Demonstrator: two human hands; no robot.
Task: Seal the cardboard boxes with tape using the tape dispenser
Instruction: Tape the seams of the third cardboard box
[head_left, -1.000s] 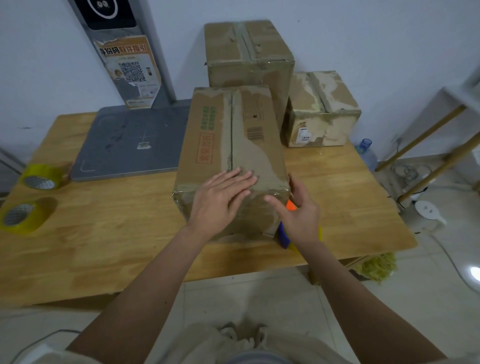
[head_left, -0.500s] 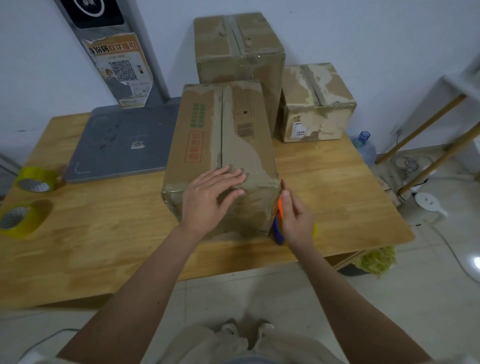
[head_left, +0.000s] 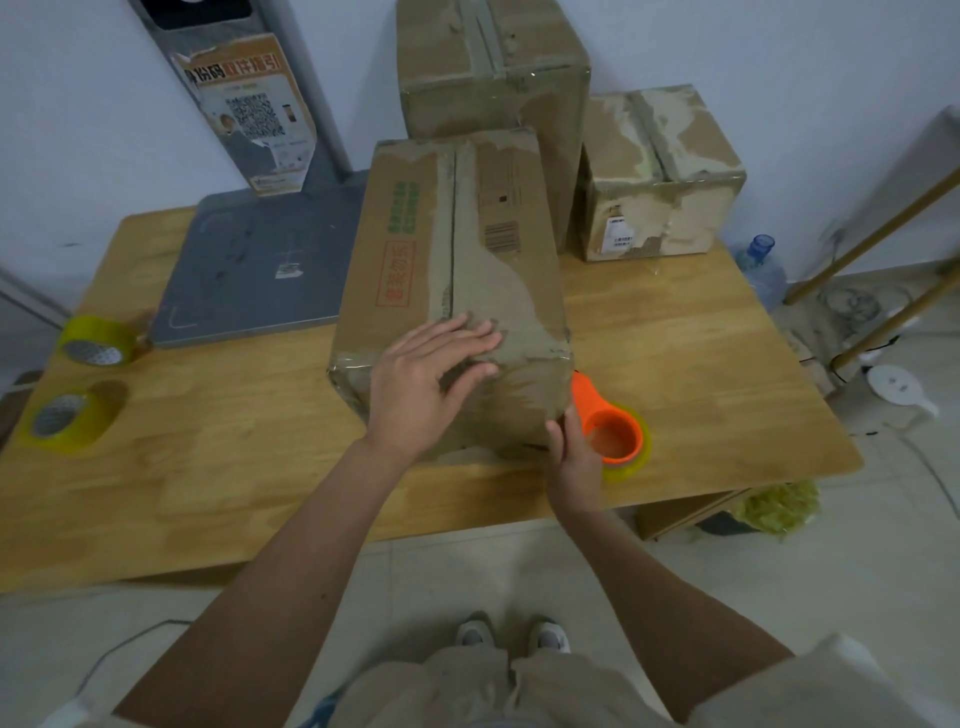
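Head view showed my left hand (head_left: 423, 387) spread flat on the long box (head_left: 457, 291); my right hand (head_left: 574, 462) gripped the tape dispenser (head_left: 610, 428) at its corner. Tape could wrinkle if that box slid.

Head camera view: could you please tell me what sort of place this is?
Probably a small parcel-packing spot. Worn cardboard boxes crowd a wooden table, spare tape rolls lie at its left edge, and a grey platform with a QR-code poster suggests a weighing scale.
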